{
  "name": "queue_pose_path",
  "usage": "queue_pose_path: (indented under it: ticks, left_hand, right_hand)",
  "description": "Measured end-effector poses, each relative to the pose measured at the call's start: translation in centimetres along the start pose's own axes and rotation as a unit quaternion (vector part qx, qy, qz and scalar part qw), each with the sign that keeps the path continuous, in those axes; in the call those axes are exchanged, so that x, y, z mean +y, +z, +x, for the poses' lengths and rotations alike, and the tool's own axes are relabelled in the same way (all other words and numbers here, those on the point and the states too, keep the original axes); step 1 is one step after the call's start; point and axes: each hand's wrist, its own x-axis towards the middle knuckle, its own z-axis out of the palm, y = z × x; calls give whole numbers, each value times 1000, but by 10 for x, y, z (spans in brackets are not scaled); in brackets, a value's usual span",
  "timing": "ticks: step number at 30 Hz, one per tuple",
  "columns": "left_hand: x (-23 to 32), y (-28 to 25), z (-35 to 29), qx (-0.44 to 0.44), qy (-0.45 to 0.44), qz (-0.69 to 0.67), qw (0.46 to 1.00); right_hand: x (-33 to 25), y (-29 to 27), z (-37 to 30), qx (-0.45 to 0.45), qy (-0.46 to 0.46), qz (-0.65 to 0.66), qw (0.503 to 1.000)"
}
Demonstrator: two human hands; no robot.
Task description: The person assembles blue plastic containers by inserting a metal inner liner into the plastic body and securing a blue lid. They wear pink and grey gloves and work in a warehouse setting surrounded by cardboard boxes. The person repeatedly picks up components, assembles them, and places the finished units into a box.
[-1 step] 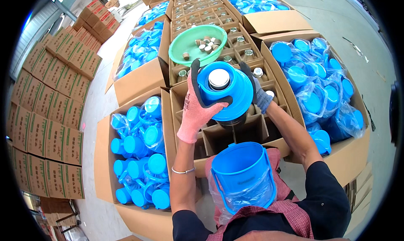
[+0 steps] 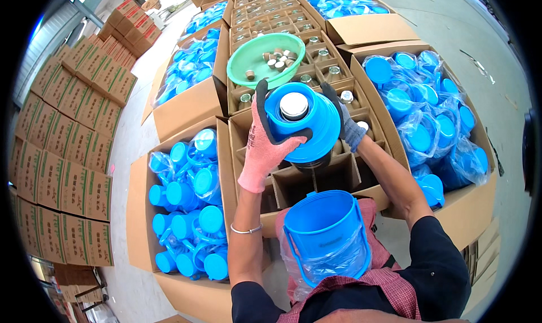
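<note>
Above the divided carton in front of me, both hands hold a wide blue plastic collar (image 2: 319, 132). A white-topped stopper (image 2: 294, 104) shows in its centre, and a dark rounded body (image 2: 314, 165) shows just below it. My left hand (image 2: 265, 145), in a pink glove with dark fingers, curls round the left side, thumb across the front. My right hand (image 2: 351, 130), in a grey-blue glove, presses the right side; its fingertips are partly hidden. Near my lap an open-topped blue plastic casing (image 2: 324, 224) stands with its handle down, clear film bunched round its lower part.
A green basin (image 2: 234, 69) with several small stoppers rests on the divided carton (image 2: 361, 170) holding silvery bottle necks. Open cartons of blue plastic parts flank it, left (image 2: 138, 210) and right (image 2: 460, 218). Stacked closed boxes (image 2: 51, 176) line the far left.
</note>
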Motion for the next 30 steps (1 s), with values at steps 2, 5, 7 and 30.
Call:
queue_pose_path:
  ticks: [2,5,7,30]
  left_hand:
    - [0,6,-3,18,-13,-11,1000]
    - [-4,7,-7,68,-21,52,996]
    - [-5,-3,-8,40,-22,80,996]
    - [-28,-10,-46,94,-57,110,988]
  right_hand:
    - [-3,6,-1,18,0,-33,999]
    - [-16,28,-10,28,18,-50,998]
    - [-24,40,-23,6,-27,-171,985]
    - [8,24,-12,-130,-127,-55,982]
